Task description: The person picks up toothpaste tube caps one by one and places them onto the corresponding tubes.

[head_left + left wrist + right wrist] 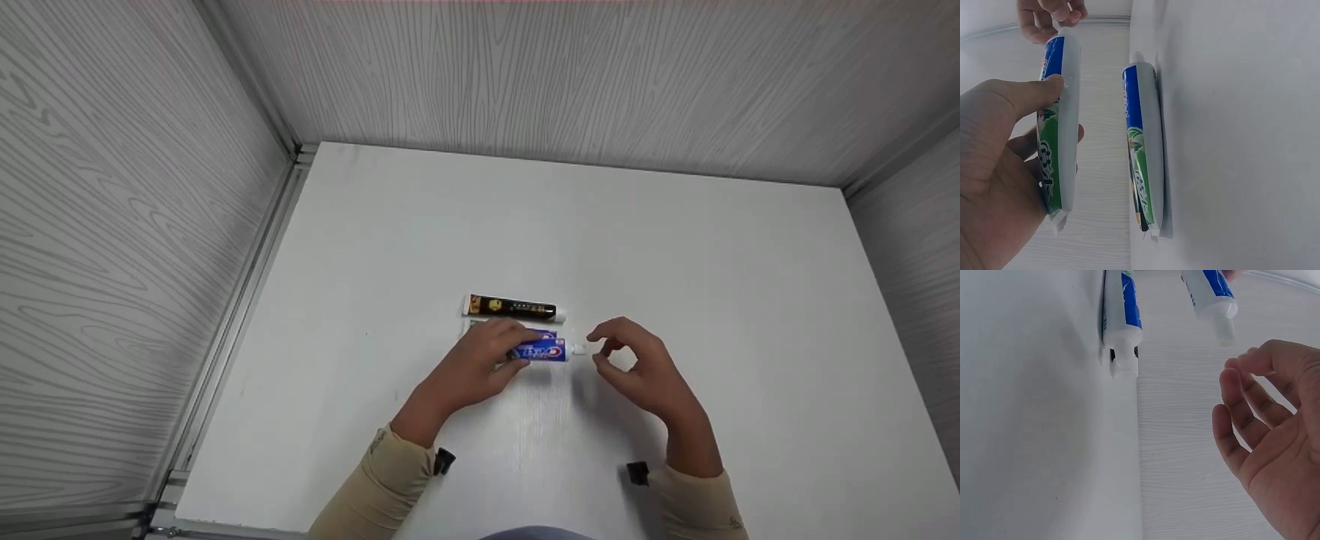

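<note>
My left hand (480, 360) holds a blue, green and white toothpaste tube (1067, 135) between thumb and fingers, raised above the table. Its narrow white end (1224, 331) points toward my right hand (641, 367). That hand is just beyond this end, its fingers bent and apart from the tube, with nothing seen in them. A second, similar toothpaste tube (1143, 140) lies on the table, partly hidden under my left hand in the head view. Behind it lies a black tube (514, 308) with gold markings and a white cap.
The white table (675, 247) stretches out around the tubes. Grey wood-grain panels (480, 75) stand behind it and at both sides. A metal rail (240, 300) runs along the table's left edge.
</note>
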A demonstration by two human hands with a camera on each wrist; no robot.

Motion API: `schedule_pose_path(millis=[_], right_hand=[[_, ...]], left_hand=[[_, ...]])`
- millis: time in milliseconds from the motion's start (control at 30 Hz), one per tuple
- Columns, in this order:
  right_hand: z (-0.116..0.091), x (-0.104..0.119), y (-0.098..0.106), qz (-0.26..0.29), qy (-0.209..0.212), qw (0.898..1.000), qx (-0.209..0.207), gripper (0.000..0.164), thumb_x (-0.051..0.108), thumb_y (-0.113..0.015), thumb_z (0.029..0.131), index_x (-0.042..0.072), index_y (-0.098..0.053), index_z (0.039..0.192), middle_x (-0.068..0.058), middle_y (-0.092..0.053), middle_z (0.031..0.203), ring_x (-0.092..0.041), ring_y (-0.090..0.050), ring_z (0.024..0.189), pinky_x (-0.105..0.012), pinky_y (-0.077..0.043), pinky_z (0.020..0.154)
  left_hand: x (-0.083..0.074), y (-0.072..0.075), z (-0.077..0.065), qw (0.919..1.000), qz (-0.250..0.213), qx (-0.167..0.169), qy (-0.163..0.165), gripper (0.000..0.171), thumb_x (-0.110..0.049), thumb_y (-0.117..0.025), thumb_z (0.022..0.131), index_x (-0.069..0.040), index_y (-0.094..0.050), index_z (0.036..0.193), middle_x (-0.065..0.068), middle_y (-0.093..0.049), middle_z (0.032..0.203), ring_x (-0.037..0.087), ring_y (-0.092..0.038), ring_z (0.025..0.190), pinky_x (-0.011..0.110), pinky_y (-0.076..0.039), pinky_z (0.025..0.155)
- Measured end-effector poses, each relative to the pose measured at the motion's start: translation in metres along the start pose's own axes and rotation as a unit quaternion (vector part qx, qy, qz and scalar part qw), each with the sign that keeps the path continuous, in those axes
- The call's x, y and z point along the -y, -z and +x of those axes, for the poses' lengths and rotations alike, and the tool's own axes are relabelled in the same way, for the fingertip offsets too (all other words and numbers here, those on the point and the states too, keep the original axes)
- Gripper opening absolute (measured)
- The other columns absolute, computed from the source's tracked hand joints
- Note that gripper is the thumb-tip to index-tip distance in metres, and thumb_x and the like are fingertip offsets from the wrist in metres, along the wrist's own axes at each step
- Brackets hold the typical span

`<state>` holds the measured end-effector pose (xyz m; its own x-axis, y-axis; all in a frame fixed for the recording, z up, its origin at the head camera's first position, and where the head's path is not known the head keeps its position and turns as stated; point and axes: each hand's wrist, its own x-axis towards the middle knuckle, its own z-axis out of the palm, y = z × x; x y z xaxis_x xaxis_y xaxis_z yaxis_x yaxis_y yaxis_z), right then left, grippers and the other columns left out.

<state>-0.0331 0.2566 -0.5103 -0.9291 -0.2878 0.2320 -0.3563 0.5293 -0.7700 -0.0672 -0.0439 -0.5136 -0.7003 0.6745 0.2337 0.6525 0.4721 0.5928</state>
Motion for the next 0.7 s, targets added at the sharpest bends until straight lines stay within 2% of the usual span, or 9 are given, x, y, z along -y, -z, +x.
schedule_pose_path(millis=[167,333,500,700], right_hand=[[0.0013,0.0010,-0.0040,0.018,0.001,1.000,0.019,0.030,-0.006,-0.083,0.086,0.013,-0.075,0.108,0.003,-0.073,0.106,-0.012,-0.067,0.090,-0.034,-0.059,0.081],[0.0028,0.0008,-0.0070,0.015,0.001,1.000,0.022,0.027,-0.007,-0.083,0.086,0.012,-0.075,0.104,0.005,-0.073,0.104,-0.012,-0.068,0.088,-0.039,-0.060,0.078],[0.0042,0.0017,-0.0078,0.003,-0.013,0.999,0.030,0.025,-0.002,-0.082,0.090,0.015,-0.076,0.107,0.006,-0.073,0.106,-0.011,-0.067,0.087,-0.042,-0.059,0.081],[0.0051,0.0030,-0.0083,-0.013,-0.045,0.998,0.044,0.018,0.008,-0.079,0.096,0.011,-0.077,0.114,0.006,-0.075,0.107,-0.010,-0.066,0.090,-0.046,-0.058,0.087]], left_hand=[[-0.0004,-0.0009,-0.0005,1.0000,0.003,-0.005,-0.005,0.040,-0.021,-0.072,0.103,-0.018,-0.065,0.143,-0.001,-0.069,0.132,0.019,-0.063,0.126,0.042,-0.050,0.111],[-0.0019,-0.0017,-0.0014,1.0000,0.002,-0.003,0.002,0.040,-0.021,-0.072,0.103,-0.018,-0.066,0.143,-0.001,-0.070,0.131,0.018,-0.064,0.124,0.043,-0.050,0.111],[-0.0025,-0.0016,-0.0011,0.9999,0.004,-0.001,0.012,0.040,-0.022,-0.071,0.104,-0.019,-0.066,0.143,-0.002,-0.070,0.132,0.018,-0.063,0.126,0.043,-0.047,0.115],[-0.0029,-0.0022,-0.0007,0.9998,0.011,0.004,0.019,0.040,-0.022,-0.071,0.104,-0.019,-0.065,0.143,-0.002,-0.070,0.134,0.018,-0.062,0.129,0.044,-0.046,0.117]])
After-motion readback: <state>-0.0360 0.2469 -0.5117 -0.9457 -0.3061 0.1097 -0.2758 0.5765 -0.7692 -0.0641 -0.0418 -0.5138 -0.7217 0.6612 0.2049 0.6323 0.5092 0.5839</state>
